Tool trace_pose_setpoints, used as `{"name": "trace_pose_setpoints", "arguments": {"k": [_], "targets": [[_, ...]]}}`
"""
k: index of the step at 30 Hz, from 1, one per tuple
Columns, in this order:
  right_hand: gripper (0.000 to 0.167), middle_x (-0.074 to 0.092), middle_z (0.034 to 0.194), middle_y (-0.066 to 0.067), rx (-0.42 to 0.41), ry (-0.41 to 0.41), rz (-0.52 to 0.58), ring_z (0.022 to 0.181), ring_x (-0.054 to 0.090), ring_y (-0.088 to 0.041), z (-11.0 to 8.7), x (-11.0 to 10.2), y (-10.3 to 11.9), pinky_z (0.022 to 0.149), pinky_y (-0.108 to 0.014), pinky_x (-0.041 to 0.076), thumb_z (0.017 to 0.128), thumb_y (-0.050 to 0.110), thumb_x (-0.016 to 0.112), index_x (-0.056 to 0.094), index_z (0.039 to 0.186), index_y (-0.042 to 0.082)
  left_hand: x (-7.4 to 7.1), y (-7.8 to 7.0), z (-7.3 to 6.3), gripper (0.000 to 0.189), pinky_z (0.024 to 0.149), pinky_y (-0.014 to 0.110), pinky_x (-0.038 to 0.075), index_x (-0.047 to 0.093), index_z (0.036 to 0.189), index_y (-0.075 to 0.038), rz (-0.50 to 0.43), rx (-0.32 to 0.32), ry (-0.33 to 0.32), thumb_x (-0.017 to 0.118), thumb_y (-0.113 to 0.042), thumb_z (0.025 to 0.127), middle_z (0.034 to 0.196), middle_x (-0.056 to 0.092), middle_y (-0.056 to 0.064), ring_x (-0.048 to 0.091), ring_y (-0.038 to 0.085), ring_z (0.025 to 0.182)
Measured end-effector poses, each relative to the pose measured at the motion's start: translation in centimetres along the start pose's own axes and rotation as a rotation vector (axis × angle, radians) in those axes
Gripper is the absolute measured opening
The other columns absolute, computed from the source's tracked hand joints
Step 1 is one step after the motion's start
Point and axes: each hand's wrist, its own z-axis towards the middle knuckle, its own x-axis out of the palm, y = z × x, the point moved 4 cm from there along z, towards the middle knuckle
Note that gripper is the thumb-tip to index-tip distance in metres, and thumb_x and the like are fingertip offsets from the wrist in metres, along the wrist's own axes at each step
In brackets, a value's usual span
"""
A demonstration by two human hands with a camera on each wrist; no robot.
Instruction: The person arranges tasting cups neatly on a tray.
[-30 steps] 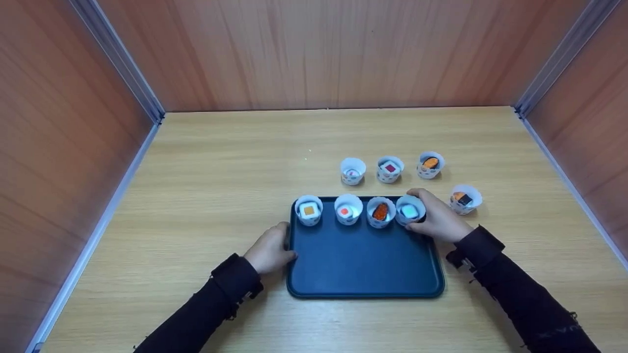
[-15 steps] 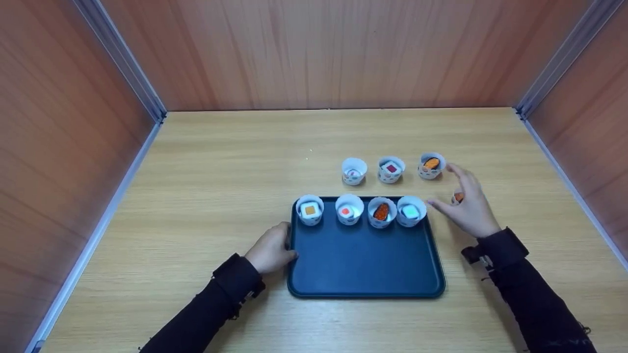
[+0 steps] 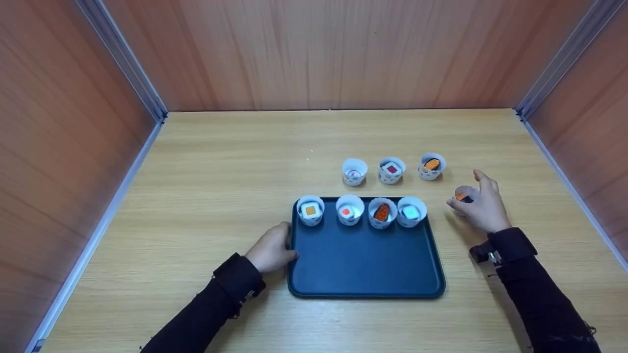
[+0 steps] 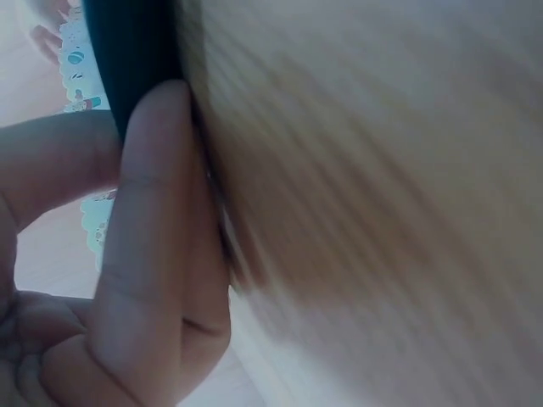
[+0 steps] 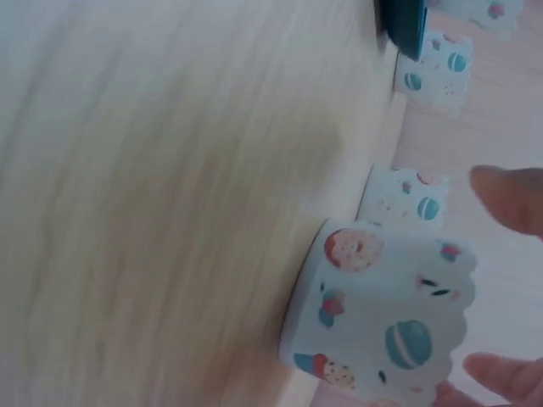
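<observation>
My left hand (image 3: pixel 270 248) grips the left rim of the dark blue tray (image 3: pixel 365 264); in the left wrist view its fingers (image 4: pixel 157 186) pinch the tray's edge (image 4: pixel 136 42). Several patterned paper baking cups, each with a small coloured piece inside, stand along the tray's far edge, from one with a yellow-and-white square (image 3: pixel 310 211) to one with a pale green piece (image 3: pixel 411 212). My right hand (image 3: pixel 483 206) is spread around a baking cup (image 3: pixel 461 195) with an orange-and-black piece, right of the tray. In the right wrist view a gap separates one fingertip (image 5: pixel 509 199) from that cup (image 5: pixel 382 314).
Behind the tray, three more baking cups stand on the wooden table (image 3: pixel 221 171): one with a small pale piece (image 3: pixel 354 172), one with a dark red square (image 3: pixel 391 170) and one with an orange piece (image 3: pixel 431 166). Wood-grain panels (image 3: pixel 324 54) enclose the back and sides.
My right hand has let go of the baking cup with the pale green piece at the tray's far right and moved right to the orange-and-black one. The left hand keeps its place.
</observation>
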Motion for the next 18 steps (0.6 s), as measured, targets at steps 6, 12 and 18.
{"name": "trace_pose_setpoints", "arguments": {"k": [6,12,18], "targets": [[0.093,0.025,0.146,-0.041,0.103,0.094,-0.025,0.131,0.032,-0.053,0.2,0.3,-0.8,0.107,-0.064,0.027,0.086,0.021,0.07,0.01,0.152,-0.009,-0.2,0.1,0.1,0.058,0.077,0.036,0.049,0.048,0.129,0.006,-0.024,-0.019,0.013,0.073,0.001,0.078,0.093,0.061,0.011,0.056,0.021,0.084],[0.079,0.031,0.142,-0.041,0.116,0.125,-0.035,0.13,0.035,-0.053,0.1,0.3,-1.1,0.106,-0.063,0.03,0.086,0.014,0.066,0.021,0.145,-0.014,-0.4,0.2,0.2,0.054,0.068,0.031,0.045,0.049,0.125,0.004,-0.035,-0.016,0.02,0.073,0.001,0.077,0.086,0.058,0.009,0.054,0.019,0.075],[0.075,0.037,0.141,-0.038,0.081,0.081,-0.042,0.128,0.039,-0.05,-0.4,0.4,-0.4,0.104,-0.06,0.033,0.087,0.017,0.066,0.027,0.143,-0.012,-0.3,0.1,0.1,0.054,0.064,0.029,0.043,0.047,0.126,0.004,-0.048,-0.01,0.033,0.072,0.001,0.078,0.083,0.056,0.009,0.051,0.018,0.07]]}}
